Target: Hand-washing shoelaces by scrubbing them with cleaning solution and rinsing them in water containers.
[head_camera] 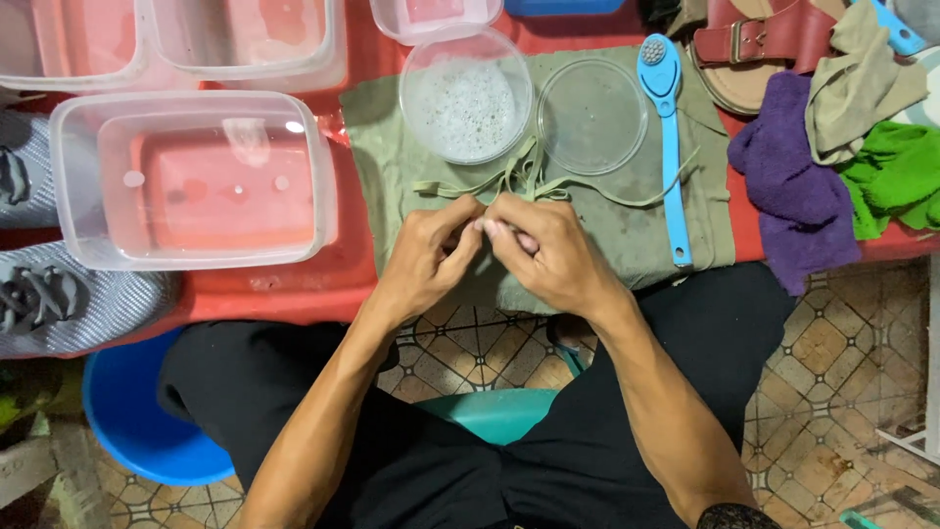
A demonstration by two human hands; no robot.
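My left hand (423,257) and my right hand (548,253) meet over an olive-green cloth (636,230) spread on a red table (294,284). Both pinch a flat olive-green shoelace (519,181) whose loops trail away toward the round containers. The fingertips touch each other at the lace. A round clear tub of white foamy water (465,96) stands just beyond the hands, with a clear round lid (592,116) beside it.
A blue long-handled brush (668,127) lies right of the lid. Clear rectangular tubs of water (191,181) sit at left, grey shoes (59,294) at the far left. Purple (788,186), green (896,176) and beige rags and a brown sandal (754,44) lie at right. A blue basin (137,421) is underneath.
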